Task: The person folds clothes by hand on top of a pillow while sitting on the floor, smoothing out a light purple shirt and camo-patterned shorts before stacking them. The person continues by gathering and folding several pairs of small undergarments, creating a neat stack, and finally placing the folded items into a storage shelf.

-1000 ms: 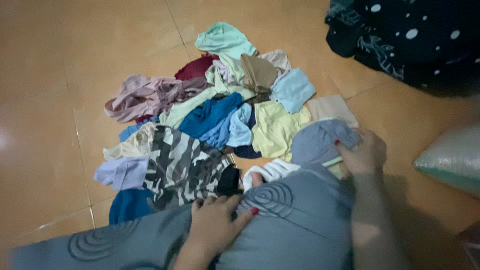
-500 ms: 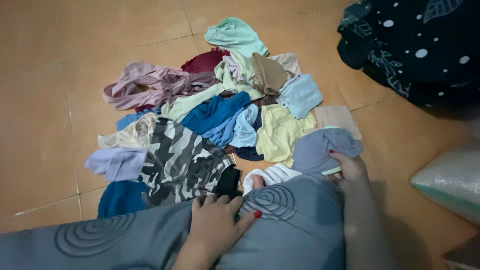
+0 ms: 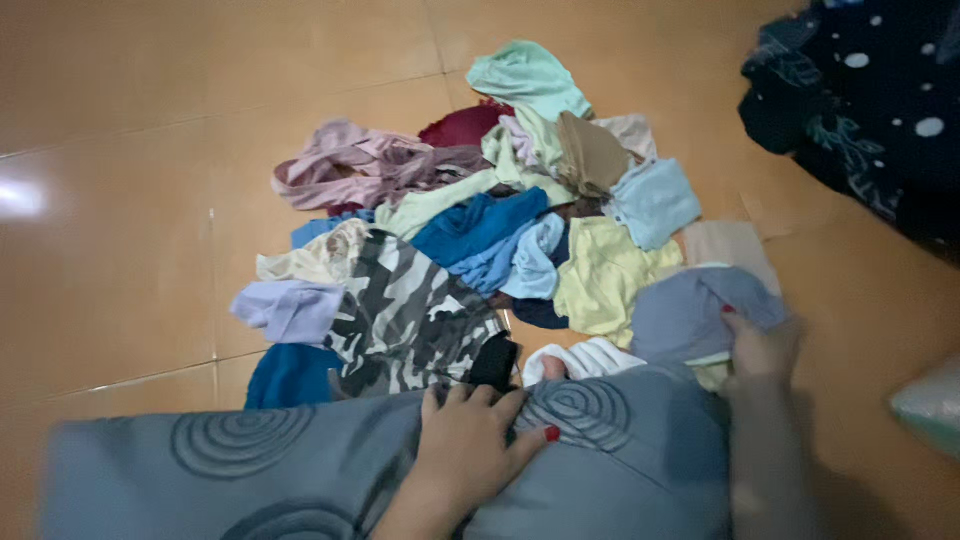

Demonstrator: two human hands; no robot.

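A heap of small clothes (image 3: 490,230) in many colours lies on the tan tiled floor (image 3: 130,250). My left hand (image 3: 470,450) rests flat on my grey circle-patterned lap (image 3: 300,470), fingers spread, close to a camouflage garment (image 3: 410,320) and a black piece (image 3: 495,362). My right hand (image 3: 760,350) pinches the edge of a grey-blue garment (image 3: 690,315) at the heap's near right side. A pale yellow piece (image 3: 600,275) lies just beyond that garment.
A dark cloth with white dots (image 3: 870,100) lies at the upper right. A pale shiny bag (image 3: 930,405) pokes in at the right edge. A white garment (image 3: 585,358) sits between my hands. Bare tiles stretch to the left.
The view has shifted so the heap sits further right in the picture. My right hand still grips the grey-blue garment, blurred by motion. My left hand stays on my lap.
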